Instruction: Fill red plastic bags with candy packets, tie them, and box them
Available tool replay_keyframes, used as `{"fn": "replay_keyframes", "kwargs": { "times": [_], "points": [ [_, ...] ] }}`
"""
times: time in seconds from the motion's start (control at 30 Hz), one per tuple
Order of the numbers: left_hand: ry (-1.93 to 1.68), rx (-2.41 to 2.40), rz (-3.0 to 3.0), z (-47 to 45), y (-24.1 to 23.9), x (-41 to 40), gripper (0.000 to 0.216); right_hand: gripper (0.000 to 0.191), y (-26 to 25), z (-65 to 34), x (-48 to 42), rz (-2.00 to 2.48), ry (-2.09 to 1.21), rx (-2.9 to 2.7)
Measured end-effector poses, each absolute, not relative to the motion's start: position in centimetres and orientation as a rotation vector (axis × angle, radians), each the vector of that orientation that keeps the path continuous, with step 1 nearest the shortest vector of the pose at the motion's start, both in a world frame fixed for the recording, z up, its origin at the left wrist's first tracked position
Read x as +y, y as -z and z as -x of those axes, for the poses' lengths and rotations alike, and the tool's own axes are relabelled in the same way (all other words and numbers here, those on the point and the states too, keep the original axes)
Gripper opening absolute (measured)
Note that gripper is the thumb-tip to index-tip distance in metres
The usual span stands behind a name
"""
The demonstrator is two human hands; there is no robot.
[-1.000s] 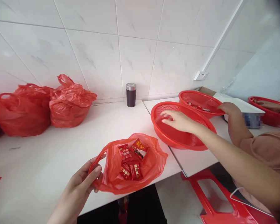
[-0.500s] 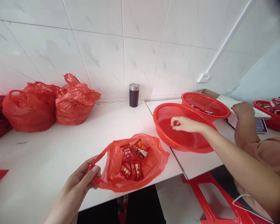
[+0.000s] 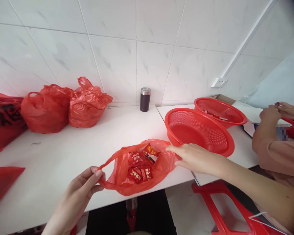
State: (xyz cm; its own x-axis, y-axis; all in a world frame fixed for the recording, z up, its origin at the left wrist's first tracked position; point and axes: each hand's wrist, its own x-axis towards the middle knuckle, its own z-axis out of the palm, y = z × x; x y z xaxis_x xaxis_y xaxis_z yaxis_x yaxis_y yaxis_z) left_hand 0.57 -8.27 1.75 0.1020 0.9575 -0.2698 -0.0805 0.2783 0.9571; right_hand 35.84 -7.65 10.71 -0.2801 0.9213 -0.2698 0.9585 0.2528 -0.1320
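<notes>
A red plastic bag [image 3: 161, 168] lies open at the front edge of the white table [image 3: 63, 153]. Several small red sweet packets [image 3: 139, 166] sit inside it. My left hand [image 3: 80, 189] is closed on the bag's left handle, which is pulled taut. My right hand [image 3: 196, 158] is at the bag's right rim, fingers together and closed on the plastic. Just behind that hand stands a large red mesh basket [image 3: 225, 148], with nothing showing inside it.
A second red basket [image 3: 237, 114] with a few packets stands behind the first. Tied red bags [image 3: 88, 104] [image 3: 46, 109] line the wall at left, and a dark flask [image 3: 145, 99] stands at the back. A co-worker's hands [image 3: 269, 114] work at far right. A red stool [image 3: 222, 209] is below.
My right hand has come out of the large basket and down to the bag's right rim. My left hand has kept its hold on the handle. The view has panned slightly left.
</notes>
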Motion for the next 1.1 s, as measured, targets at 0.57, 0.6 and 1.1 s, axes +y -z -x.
{"fn": "replay_keyframes", "kwargs": {
  "times": [0.57,0.6,1.1],
  "points": [
    [-1.403,0.988,-1.302,0.1,-18.3,-0.1,0.018,0.011,-19.1,-34.1,-0.4,-2.238,0.643,3.133],
    [-1.383,1.032,-1.294,0.7,-18.1,0.1,0.017,0.012,-19.2,-33.9,-0.3,-2.194,0.654,3.118],
    [-1.11,0.66,-1.327,-1.7,-19.8,1.1,0.024,0.016,-21.9,-28.1,1.8,-1.957,0.796,3.476]
  ]
}}
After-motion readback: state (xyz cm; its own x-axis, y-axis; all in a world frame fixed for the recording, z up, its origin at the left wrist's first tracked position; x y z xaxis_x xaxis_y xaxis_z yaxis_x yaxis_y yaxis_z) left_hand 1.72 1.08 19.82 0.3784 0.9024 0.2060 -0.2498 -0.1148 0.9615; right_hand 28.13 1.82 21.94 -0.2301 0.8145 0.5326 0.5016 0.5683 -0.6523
